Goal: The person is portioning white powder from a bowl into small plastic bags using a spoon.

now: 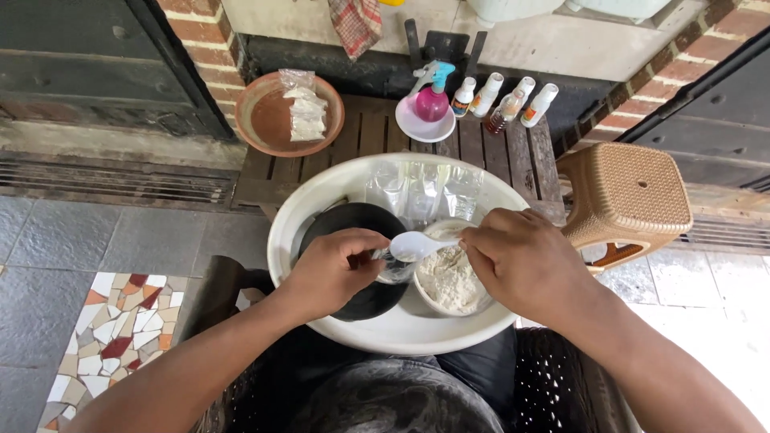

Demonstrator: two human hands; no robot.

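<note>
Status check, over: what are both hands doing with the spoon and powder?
Left hand pinches small clear bag. Right hand holds white spoon at bag mouth. Powder bowl beneath. Nothing in the way.

- Spoon (415, 244): white plastic, lying nearly level with its bowl pointing left. The handle end is pinched at the right. A little white powder sits in the bowl, which rests at the mouth of the bag.
- Bag (395, 267): small, clear plastic, crumpled and held open just under the spoon's bowl, above the black dish. Its contents cannot be made out.
- Powder bowl (449, 281): white, round, upright, filled with a heap of off-white powder. It stands inside the big white basin (401, 330), right of the black dish (353, 232) and touching it.
</note>
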